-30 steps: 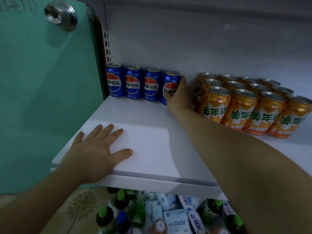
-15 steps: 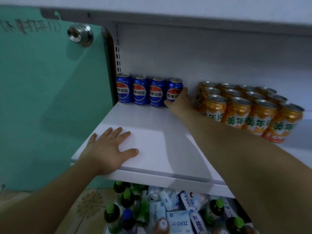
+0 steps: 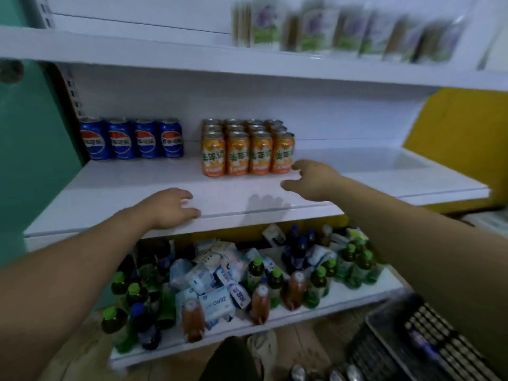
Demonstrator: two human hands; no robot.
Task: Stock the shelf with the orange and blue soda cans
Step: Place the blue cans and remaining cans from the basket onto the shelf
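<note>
Several blue soda cans (image 3: 132,138) stand in a row at the back left of the white middle shelf (image 3: 115,188). To their right, several orange soda cans (image 3: 247,147) form a tight block, several deep. My left hand (image 3: 170,207) rests on the shelf's front edge and holds nothing. Over the shelf, just right of the orange block, hovers my right hand (image 3: 310,180) with loosely curled, empty fingers.
The lower shelf (image 3: 247,331) carries a jumble of green-capped bottles (image 3: 319,284), brown drink bottles and white tissue packs (image 3: 217,301). A dark basket (image 3: 417,342) sits at the bottom right. Blurred green packets (image 3: 343,26) line the top shelf. A green wall is at left.
My right hand let go of the rightmost blue can and drew back toward the front right of the shelf. The view pulled away, so more shelves show. My left hand curled over the shelf edge.
</note>
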